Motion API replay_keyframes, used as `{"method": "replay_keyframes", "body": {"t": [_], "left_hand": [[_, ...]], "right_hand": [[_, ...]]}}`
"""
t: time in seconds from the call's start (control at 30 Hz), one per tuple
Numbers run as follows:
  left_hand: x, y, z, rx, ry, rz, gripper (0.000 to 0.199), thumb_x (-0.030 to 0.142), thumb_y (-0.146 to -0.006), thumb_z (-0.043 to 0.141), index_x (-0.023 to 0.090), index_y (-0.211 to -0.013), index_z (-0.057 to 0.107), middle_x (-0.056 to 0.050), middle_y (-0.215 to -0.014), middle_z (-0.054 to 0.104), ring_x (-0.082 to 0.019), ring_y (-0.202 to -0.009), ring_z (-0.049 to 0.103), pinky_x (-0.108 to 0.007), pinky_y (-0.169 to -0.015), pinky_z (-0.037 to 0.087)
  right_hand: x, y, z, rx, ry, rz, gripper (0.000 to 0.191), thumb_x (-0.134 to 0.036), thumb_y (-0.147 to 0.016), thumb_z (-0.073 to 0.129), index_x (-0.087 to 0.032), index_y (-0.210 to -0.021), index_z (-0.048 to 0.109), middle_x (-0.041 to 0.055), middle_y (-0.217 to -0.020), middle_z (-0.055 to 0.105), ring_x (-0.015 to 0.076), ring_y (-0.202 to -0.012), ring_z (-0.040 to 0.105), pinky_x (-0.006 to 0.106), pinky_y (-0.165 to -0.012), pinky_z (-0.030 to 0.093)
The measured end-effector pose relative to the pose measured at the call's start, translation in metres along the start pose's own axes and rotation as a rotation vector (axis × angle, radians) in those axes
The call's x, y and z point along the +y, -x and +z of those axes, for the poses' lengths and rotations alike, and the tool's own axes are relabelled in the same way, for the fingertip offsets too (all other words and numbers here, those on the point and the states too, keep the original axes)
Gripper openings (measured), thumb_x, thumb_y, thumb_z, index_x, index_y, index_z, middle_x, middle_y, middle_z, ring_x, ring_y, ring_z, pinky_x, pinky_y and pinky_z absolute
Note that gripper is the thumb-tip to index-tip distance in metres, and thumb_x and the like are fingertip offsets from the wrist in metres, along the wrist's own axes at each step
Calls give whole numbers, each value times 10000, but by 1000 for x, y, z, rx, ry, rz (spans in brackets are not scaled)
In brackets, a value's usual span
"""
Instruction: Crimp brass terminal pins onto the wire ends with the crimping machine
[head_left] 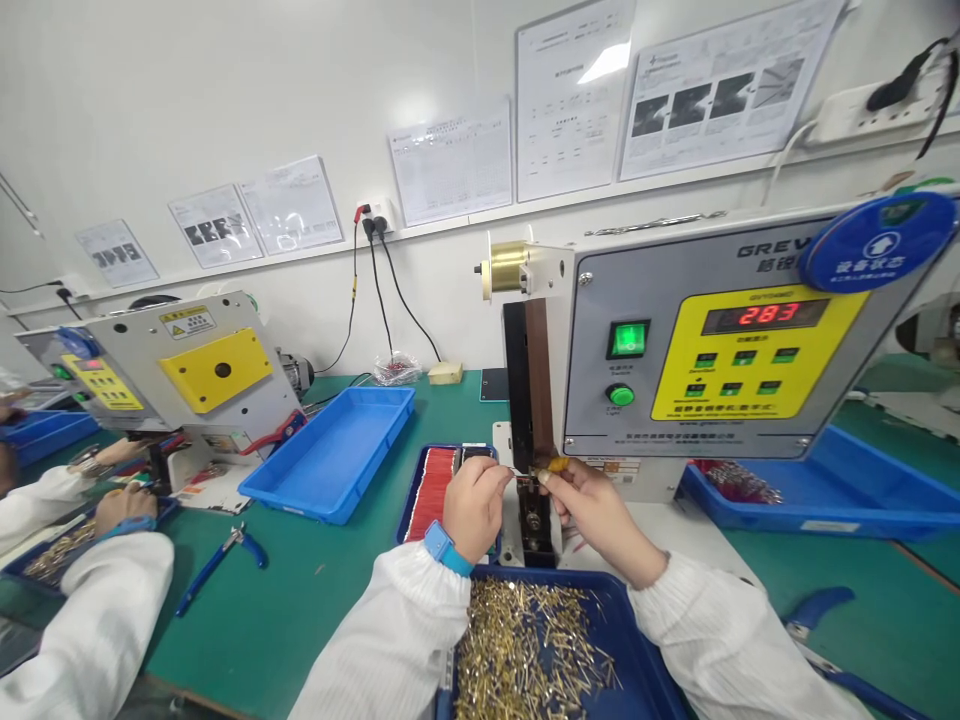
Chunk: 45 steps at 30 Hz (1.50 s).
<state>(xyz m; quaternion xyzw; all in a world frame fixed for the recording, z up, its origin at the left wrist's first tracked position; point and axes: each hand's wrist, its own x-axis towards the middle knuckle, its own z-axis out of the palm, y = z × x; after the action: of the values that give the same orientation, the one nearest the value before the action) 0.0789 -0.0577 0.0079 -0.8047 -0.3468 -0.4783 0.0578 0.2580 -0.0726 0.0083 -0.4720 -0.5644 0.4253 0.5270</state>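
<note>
At the green bench, straight ahead at 12 o'clock, stands the terminal crimper [712, 340], display showing 283, pwr switch lit green. My L hand [474, 508] is curled, fingertips pinched together at the crimper's die area; can't tell what, if anything, it has hold of. My R hand [600, 510] is pinched almost shut on a small yellow piece [555, 464], just beside the L fingertips, right at the die. At 6 o'clock, under both hands, a dark blue tray [637, 640] holds a loose heap of brass pins [525, 650]. Tray of red strips [431, 490] sits just behind my L hand at 11 o'clock. Light blue tray [330, 450] at 10 o'clock, blue-handled pliers [221, 565] at 9 o'clock. Also at 9 o'clock: a co-worker's hands [124, 505], near a 2nd crimper [172, 370].
</note>
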Motion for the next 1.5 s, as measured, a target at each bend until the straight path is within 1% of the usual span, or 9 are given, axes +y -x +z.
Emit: {"method": "replay_keyframes", "body": {"t": [0.17,0.33,0.67,0.93,1.07,1.27,1.5], "left_hand": [[0,0,0,-3,-5,-4,219,191,-949,412,162,-949,630,-62,-919,584,-121,-876,544,-235,-772,465],[0,0,0,-2,-9,-2,217,195,-949,416,164,-946,631,-61,-915,583,-120,-875,548,-235,-773,470],[1,-1,-1,2,-7,1,201,180,-939,426,164,-931,626,-54,-906,582,-119,-861,546,-226,-758,460],[1,-1,-1,-4,14,-25,198,181,-940,430,159,-950,627,-60,-925,583,-124,-884,547,-237,-785,469],[0,0,0,-13,-7,-14,207,176,-940,422,163,-952,629,-59,-920,582,-123,-882,547,-237,-778,469],[0,0,1,-27,-35,-4,224,197,-948,412,162,-949,633,-62,-911,585,-123,-871,546,-240,-762,464],[0,-1,0,-26,-12,-2,215,183,-943,416,160,-951,629,-59,-910,587,-123,-876,544,-240,-765,466]], "right_hand": [[-3,2,1,3,13,-18,310,-517,-767,568,-218,-739,491,-41,-534,455,142,-419,422,250,-379,365],[-3,2,1,-1,-7,0,308,-516,-772,569,-221,-740,491,-47,-520,428,141,-408,401,248,-366,352],[2,1,1,4,22,3,299,-507,-789,554,-221,-734,488,-50,-503,427,142,-397,398,247,-360,346],[2,0,1,9,7,-5,310,-514,-780,575,-218,-740,492,-41,-528,440,145,-414,414,249,-368,349],[3,0,0,4,11,-21,307,-512,-792,562,-219,-739,490,-37,-531,452,147,-419,425,250,-377,355],[1,1,1,-1,20,-7,314,-524,-787,562,-223,-737,484,-41,-537,448,145,-413,422,254,-380,356],[3,2,1,4,16,-21,294,-500,-801,555,-219,-743,488,-44,-531,436,143,-417,412,247,-373,356]]}}
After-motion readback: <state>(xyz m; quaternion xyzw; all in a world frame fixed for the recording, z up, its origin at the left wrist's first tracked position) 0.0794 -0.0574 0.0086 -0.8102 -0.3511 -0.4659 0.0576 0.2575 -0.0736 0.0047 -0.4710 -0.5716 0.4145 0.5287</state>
